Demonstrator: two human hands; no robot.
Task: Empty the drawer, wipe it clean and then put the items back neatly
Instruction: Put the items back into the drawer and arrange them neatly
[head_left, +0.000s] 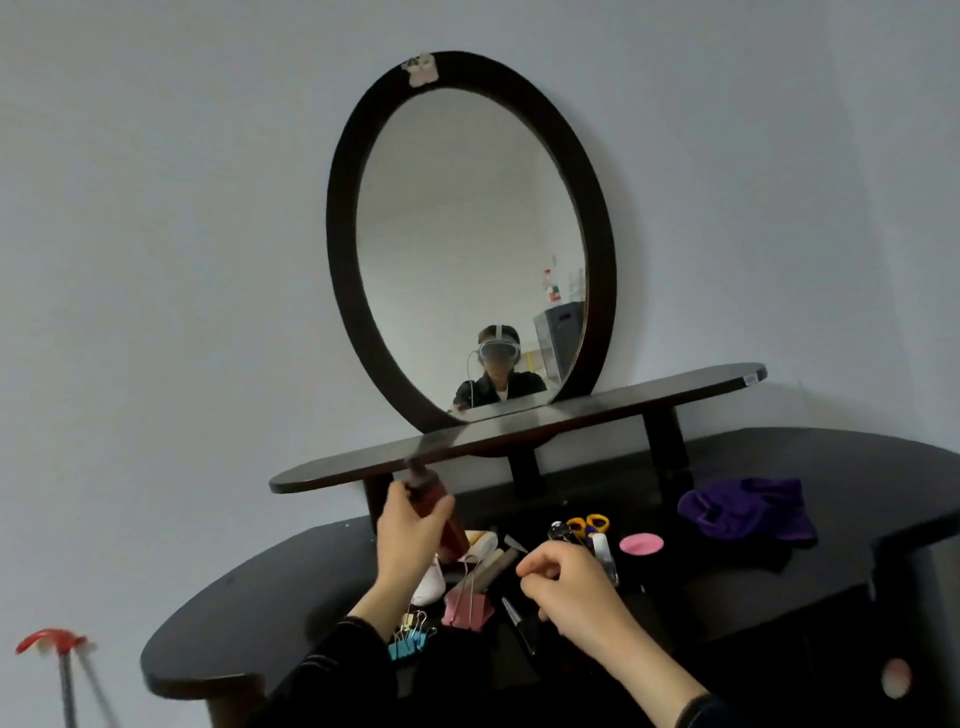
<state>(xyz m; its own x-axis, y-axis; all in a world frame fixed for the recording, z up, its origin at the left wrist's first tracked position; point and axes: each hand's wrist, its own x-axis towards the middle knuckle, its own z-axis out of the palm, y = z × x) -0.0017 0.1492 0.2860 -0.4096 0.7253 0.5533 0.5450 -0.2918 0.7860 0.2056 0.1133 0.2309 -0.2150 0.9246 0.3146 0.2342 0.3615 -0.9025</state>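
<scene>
- A dark wooden dressing table (249, 613) carries the drawer's contents; the drawer itself is out of view.
- The left hand (413, 525) grips a reddish-brown plastic bottle (428, 488), its long axis tilted up-left, above the pile.
- The right hand (566, 587), fingers curled, hovers nearer the clutter; whether it pinches anything cannot be told.
- A pink metal binder clip (467, 610) lies between both hands.

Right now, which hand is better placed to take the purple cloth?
Right. The purple cloth lies on the side of the right hand, while the left hand grips the red bottle.
</scene>
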